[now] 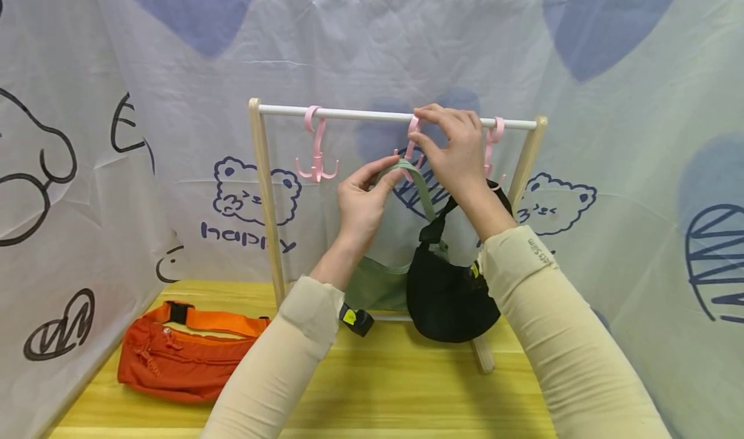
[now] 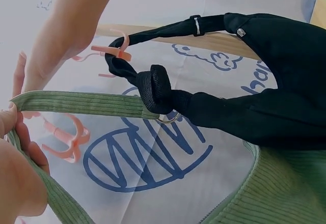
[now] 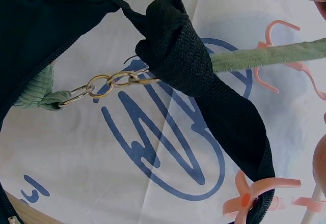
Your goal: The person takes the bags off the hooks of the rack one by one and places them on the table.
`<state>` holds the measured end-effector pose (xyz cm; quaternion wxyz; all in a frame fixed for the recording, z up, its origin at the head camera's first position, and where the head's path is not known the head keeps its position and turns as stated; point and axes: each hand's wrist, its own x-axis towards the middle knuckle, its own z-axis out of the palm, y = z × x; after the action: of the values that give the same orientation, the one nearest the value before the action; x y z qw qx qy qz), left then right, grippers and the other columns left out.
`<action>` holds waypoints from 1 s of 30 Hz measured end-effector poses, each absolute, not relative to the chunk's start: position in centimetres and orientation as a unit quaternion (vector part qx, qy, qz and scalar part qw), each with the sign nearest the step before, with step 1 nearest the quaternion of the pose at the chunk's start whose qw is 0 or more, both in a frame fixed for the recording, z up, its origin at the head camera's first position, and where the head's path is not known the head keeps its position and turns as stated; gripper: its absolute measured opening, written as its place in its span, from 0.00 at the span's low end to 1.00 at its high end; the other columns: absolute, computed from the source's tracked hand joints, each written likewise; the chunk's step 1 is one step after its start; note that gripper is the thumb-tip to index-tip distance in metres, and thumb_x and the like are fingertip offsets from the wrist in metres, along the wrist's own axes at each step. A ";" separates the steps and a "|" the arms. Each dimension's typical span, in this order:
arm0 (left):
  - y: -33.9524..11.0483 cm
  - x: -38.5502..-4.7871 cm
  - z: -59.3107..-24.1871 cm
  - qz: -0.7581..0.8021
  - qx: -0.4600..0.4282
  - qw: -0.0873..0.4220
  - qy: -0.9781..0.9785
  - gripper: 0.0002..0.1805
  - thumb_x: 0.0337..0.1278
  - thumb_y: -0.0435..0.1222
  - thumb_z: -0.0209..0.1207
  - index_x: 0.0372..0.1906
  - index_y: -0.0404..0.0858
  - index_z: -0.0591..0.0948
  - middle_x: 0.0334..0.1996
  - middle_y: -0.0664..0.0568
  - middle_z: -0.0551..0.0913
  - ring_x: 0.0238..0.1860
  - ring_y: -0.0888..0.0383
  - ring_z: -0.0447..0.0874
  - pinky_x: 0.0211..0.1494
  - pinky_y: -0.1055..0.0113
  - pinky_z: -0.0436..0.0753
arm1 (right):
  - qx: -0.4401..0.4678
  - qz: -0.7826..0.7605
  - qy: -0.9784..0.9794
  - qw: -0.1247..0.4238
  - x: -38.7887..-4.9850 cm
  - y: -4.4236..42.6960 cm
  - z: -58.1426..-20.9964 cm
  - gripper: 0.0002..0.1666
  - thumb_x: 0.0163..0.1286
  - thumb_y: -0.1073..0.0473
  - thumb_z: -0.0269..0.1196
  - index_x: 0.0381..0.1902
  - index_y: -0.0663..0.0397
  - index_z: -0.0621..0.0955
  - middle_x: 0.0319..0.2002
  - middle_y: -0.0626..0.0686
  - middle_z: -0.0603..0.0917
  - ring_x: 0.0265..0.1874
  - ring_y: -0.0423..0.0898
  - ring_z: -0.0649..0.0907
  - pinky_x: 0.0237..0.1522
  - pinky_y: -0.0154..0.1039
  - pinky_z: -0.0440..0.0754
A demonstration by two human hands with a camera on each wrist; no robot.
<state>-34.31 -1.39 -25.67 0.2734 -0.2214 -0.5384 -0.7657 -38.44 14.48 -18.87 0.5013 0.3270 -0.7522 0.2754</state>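
My left hand [image 1: 363, 200] pinches the green corduroy strap [image 1: 428, 197] of a green bag [image 1: 378, 285], holding it up at the middle pink hook [image 1: 413, 126]. Whether the strap sits on a prong is hidden by the fingers. With thumb and fingers, my right hand [image 1: 456, 147] grips the upper part of that hook, just under the white rod [image 1: 366, 115]. A black bag [image 1: 450, 297] hangs from the right pink hook [image 1: 490, 145] by its knotted strap [image 2: 153, 89], in front of the green bag. A metal chain [image 3: 109, 83] joins the green bag to its strap.
An orange waist bag [image 1: 186, 361] lies at the left on the yellow wood-grain table [image 1: 372, 387]. The rack's wooden posts [image 1: 266, 193] hold the rod. A third pink hook [image 1: 317, 161] hangs at its left. A black buckle [image 1: 357, 321] with a yellow tag hangs low.
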 end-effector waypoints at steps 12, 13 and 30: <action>-2.5 -33.8 -26.2 -0.779 -0.202 0.278 -0.525 0.15 0.62 0.25 0.69 0.53 0.27 0.87 0.47 0.41 0.90 0.43 0.65 0.89 0.54 0.67 0.86 | 0.314 0.280 -0.760 0.496 -38.3 14.5 -18.9 0.23 0.67 0.55 0.74 0.58 0.56 0.87 0.57 0.55 0.88 0.55 0.56 0.81 0.65 0.50 0.69; -2.6 -33.8 -26.2 -0.779 -0.200 0.280 -0.525 0.15 0.62 0.26 0.69 0.53 0.27 0.87 0.47 0.42 0.90 0.42 0.65 0.88 0.53 0.68 0.86 | 0.313 0.281 -0.760 0.495 -38.3 14.5 -18.9 0.24 0.67 0.55 0.74 0.59 0.56 0.87 0.57 0.55 0.88 0.55 0.56 0.81 0.65 0.50 0.69; -5.1 -33.2 -26.1 -0.760 -0.182 0.311 -0.540 0.15 0.59 0.25 0.70 0.52 0.26 0.87 0.43 0.50 0.91 0.37 0.67 0.84 0.42 0.76 0.81 | 0.333 0.278 -0.747 0.504 -38.6 14.4 -18.9 0.23 0.68 0.56 0.73 0.58 0.58 0.86 0.56 0.56 0.88 0.54 0.57 0.82 0.63 0.50 0.69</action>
<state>-33.19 -5.14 -26.07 0.3108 -0.1819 -0.5404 -0.7605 -38.63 14.42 -18.89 0.5036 0.3333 -0.7471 0.2777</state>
